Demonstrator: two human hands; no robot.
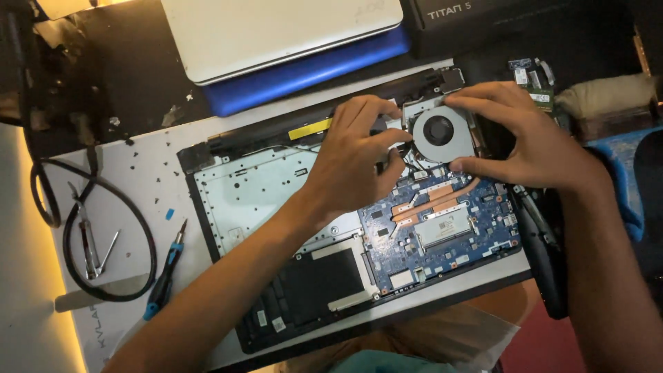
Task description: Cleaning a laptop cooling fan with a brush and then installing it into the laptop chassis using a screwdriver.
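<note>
While a warm yellow light glows along the left edge of the view, the white surface takes most of the picture, and it carries many small dark screws and crumbs. Behind it, the back part of the room is dark, and there a closed white laptop lies on top of a blue one, with a black box just beside them on the right.

On the middle of the surface lies the opened laptop, bottom side up with its cover off. Its blue circuit board with copper heat pipes shows on the right side, and a dark rectangular bay sits at the near side.

At the far right corner of this laptop sits the round cooling fan, grey with a black centre. Both hands are on it. The left hand comes from the near left, and its fingers curl closed against the left edge of the fan. The right hand comes from the right, and its fingers pinch the fan from the far side and the near side.

Left of the opened laptop, a black cable makes loops on the surface. Inside one loop rest metal tweezers. Near them lies a small screwdriver with a black and blue handle. A green circuit piece lies beyond the right hand.
</note>
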